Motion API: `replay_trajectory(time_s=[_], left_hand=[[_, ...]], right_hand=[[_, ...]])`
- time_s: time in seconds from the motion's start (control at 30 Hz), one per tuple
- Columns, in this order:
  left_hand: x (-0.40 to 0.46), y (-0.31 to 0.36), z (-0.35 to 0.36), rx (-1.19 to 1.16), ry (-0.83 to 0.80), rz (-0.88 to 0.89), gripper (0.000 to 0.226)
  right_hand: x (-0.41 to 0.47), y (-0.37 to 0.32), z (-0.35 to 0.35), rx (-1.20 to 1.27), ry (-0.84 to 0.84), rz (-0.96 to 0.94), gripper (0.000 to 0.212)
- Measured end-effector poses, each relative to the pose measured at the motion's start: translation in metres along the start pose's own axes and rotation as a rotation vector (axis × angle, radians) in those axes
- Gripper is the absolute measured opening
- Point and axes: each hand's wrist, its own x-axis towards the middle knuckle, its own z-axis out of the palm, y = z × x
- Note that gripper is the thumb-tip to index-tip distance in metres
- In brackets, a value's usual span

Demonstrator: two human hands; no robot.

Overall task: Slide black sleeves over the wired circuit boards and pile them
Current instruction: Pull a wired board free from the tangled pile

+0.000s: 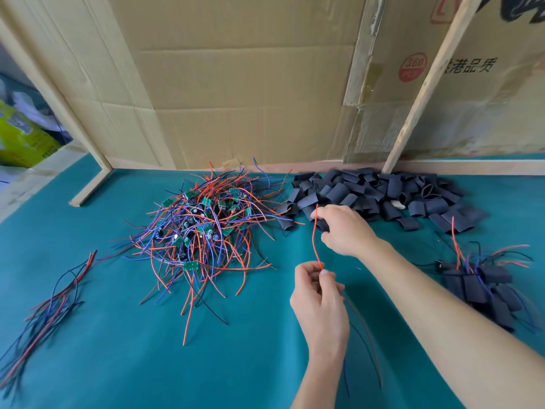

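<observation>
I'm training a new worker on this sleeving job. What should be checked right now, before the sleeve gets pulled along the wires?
1. Red wire stretched between both hands: ok.
2. Left hand pinching the wire's near end: ok.
3. Right hand holding a black sleeve at the wire's far end: ok, though mostly hidden by the fingers.
4. All of the board's wires threaded through the sleeve: cannot tell; darker wires trail below the left hand.
5. Circuit board itself in view: not ok, hidden.
6. Finished pile on the right ready for the next piece: ok.
</observation>
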Motion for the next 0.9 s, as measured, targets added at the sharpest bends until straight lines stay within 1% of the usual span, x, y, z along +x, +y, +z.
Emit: replay_trajectory(time_s=[0.2, 0.5, 0.57, 0.63, 0.67, 0.7, 0.73, 0.8, 0.83, 0.9], left_hand=[[0.000, 0.000, 0.000, 0.007, -0.016, 0.007, 0.016], [-0.001, 0.003, 0.000, 0.060, -0.077, 0.015, 0.018], [-0.002, 0.003, 0.000, 0.066, -0.087, 0.015, 0.019], [-0.002, 0.003, -0.001, 0.073, -0.103, 0.019, 0.019], [-0.002, 0.003, -0.001, 0.080, -0.114, 0.022, 0.019], [-0.002, 0.002, -0.001, 0.087, -0.128, 0.025, 0.019], [-0.002, 0.002, -0.001, 0.095, -0.143, 0.029, 0.019], [-0.002, 0.001, -0.001, 0.111, -0.168, 0.042, 0.020], [-0.002, 0.000, -0.001, 0.120, -0.179, 0.052, 0.021], [0.000, -0.001, 0.001, 0.136, -0.193, 0.069, 0.021]], right_hand=[[-0.006, 0.014, 0.005, -0.044, 0.028, 0.009, 0.043], [-0.020, 0.028, 0.000, 0.029, 0.077, 0.070, 0.023], [-0.023, 0.028, -0.001, 0.047, 0.109, 0.067, 0.012], [-0.027, 0.032, -0.004, 0.102, 0.163, 0.094, 0.012], [-0.029, 0.035, -0.006, 0.180, 0.212, 0.129, 0.015], [-0.033, 0.040, -0.009, 0.323, 0.281, 0.187, 0.017], [-0.036, 0.045, -0.011, 0.516, 0.365, 0.264, 0.017], [-0.043, 0.054, -0.016, 0.923, 0.530, 0.437, 0.011], [-0.046, 0.058, -0.018, 1.105, 0.587, 0.505, 0.008], [-0.048, 0.064, -0.023, 1.348, 0.651, 0.593, 0.006]])
